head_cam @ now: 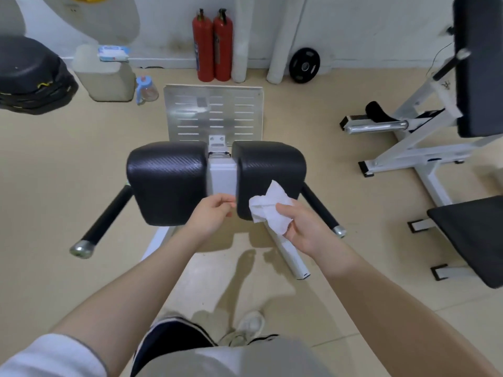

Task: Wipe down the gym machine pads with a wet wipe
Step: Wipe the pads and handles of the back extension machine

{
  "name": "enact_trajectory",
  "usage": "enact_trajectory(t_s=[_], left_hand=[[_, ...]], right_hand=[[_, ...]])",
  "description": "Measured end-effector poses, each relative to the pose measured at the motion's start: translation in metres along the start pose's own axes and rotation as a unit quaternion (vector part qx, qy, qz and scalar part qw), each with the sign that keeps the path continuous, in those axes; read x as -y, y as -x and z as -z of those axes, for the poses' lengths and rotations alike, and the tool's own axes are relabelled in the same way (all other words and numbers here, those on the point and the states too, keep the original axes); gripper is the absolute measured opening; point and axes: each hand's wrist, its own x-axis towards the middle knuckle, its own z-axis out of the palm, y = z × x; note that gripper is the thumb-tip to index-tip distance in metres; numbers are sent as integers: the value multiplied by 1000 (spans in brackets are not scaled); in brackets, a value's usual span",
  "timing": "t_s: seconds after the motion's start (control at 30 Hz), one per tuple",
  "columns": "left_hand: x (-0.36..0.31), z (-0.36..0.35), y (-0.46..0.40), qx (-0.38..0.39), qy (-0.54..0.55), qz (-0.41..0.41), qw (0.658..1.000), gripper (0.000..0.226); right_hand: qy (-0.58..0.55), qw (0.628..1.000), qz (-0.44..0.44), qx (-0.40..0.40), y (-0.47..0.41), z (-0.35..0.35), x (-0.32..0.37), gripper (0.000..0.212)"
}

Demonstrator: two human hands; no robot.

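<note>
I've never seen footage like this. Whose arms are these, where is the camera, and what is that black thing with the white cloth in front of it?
There is no robot here: the camera sits on a person's head, looking forward and down, so you see their own bare arms reaching out.

In front of them is a gym machine with two black textured cushion pads, the left pad and the right pad, joined by a white metal block, with black handle bars sticking out at each side.

The right hand holds a crumpled white wet wipe in front of the right pad's near corner. The left hand has its fingers curled and seems empty.

Farther back, two red fire extinguishers stand against the wall, and another white-framed black bench is at the right.
</note>
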Motion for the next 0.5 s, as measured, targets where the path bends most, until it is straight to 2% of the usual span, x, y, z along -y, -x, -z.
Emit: enact_trajectory(t_s=[0.1, 0.27, 0.37, 0.43, 0.5], left_hand=[[-16, -13, -14, -11, 9, -7, 1000, 17], [-44, -16, -54, -26, 16, -22, 999, 20], [-61, -21, -91, -32, -3, -20, 999, 25], [-72, -24, -121, -40, -16, -9, 999, 25], [-80, -23, -153, -36, -32, 10, 999, 25]], right_hand=[[-6, 1000, 21, 13, -8, 20, 21, 26], [-42, 999, 22, -7, -43, 25, 54, 19], [-40, 998, 41, -20, -73, 29, 76, 28], [-41, 997, 60, 2, -92, 31, 93, 34], [-23, 996, 80, 29, -110, 28, 111, 30]])
